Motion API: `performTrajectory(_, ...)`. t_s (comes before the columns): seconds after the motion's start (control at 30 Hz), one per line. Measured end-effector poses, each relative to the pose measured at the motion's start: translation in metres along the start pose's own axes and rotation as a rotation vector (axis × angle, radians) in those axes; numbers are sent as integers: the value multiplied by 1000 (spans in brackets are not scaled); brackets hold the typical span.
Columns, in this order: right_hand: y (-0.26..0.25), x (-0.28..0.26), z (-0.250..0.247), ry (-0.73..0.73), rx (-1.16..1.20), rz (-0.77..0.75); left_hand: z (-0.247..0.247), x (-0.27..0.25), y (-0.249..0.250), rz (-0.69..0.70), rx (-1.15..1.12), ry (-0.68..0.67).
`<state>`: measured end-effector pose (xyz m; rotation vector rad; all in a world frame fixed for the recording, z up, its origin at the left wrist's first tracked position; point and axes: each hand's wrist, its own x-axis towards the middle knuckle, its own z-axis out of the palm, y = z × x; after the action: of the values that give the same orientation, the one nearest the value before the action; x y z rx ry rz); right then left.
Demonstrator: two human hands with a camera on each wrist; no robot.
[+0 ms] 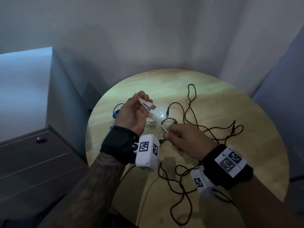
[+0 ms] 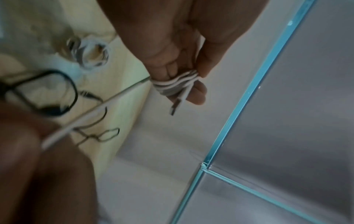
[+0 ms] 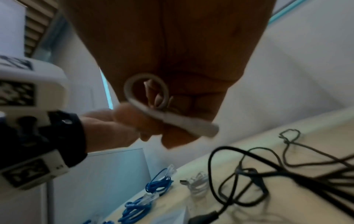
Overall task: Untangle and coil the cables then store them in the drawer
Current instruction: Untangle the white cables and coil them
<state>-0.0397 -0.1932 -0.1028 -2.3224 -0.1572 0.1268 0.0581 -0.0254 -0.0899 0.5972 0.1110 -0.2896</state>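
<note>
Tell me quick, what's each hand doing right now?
Left hand: closed, holding the coiled loops of the white cable.
Right hand: closed, pinching the loose end of the same white cable.

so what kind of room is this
Probably an office or home workroom: a round wooden table strewn with black cables, a grey drawer cabinet beside it, plain white walls behind.

Loose black cables [image 1: 194, 129] sprawl across the middle and near right of the round tabletop [image 1: 246, 145], blue cables [image 1: 117, 111] crowd its left edge, and bare wood stays open along the far rim, below the walls.
</note>
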Motion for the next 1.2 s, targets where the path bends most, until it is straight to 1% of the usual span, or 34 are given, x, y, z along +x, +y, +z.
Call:
performTrajectory(0.03,-3,-1,0,19,-46,-34,-5,4,1,69,62,41)
performTrajectory(0.1,-6,-5,-4,81,-125,-89,-12,9,5,240,260,74)
performTrajectory(0.17,-11,-11,-9,160,-159,-156,-16,9,5,365,599,60)
performTrajectory(0.2,-15,-13,-12,216,-173,-193,-18,6,2,393,815,14)
performTrajectory(0.23,-18,-15,-17,285,-187,-224,-18,1,-2,390,1007,-75)
performTrajectory(0.27,-20,-14,-23,364,-199,-239,-17,-4,-7,353,1157,-187)
performTrajectory(0.3,-18,-12,-30,442,-202,-238,-15,-10,-13,287,1262,-290)
performTrajectory(0.37,-8,-8,-40,568,-179,-212,-9,-22,-22,160,1351,-415)
performTrajectory(0.43,7,-3,-43,615,-168,-176,-3,-28,-28,117,1352,-461)
performTrajectory(0.5,17,0,-38,587,-217,-142,1,-30,-31,71,1285,-443)
performTrajectory(0.63,20,4,-27,495,-399,-202,8,-33,-38,-101,904,-373)
performTrajectory(0.67,18,5,-25,474,-425,-207,9,-33,-39,-135,811,-349)
performTrajectory(0.7,16,4,-23,445,-401,-206,10,-33,-40,-165,722,-318)
performTrajectory(0.73,13,2,-20,400,-305,-200,11,-31,-39,-193,637,-288)
performTrajectory(0.83,-2,-6,-14,221,189,-102,10,-26,-34,-266,467,-235)
performTrajectory(0.87,-5,-8,-12,183,284,-69,8,-26,-33,-284,447,-236)
performTrajectory(0.9,-4,-7,-11,169,309,-56,7,-26,-33,-294,445,-247)
performTrajectory(0.97,2,-4,-12,197,224,-83,5,-27,-32,-284,466,-302)
performTrajectory(1.07,7,0,-16,262,59,-151,3,-24,-25,-208,588,-402)
performTrajectory(1.13,8,1,-18,314,18,-155,2,-20,-22,-118,741,-386)
performTrajectory(1.17,7,1,-18,327,8,-150,2,-20,-22,-81,788,-361)
performTrajectory(1.2,5,-1,-16,324,12,-147,4,-20,-24,-71,783,-320)
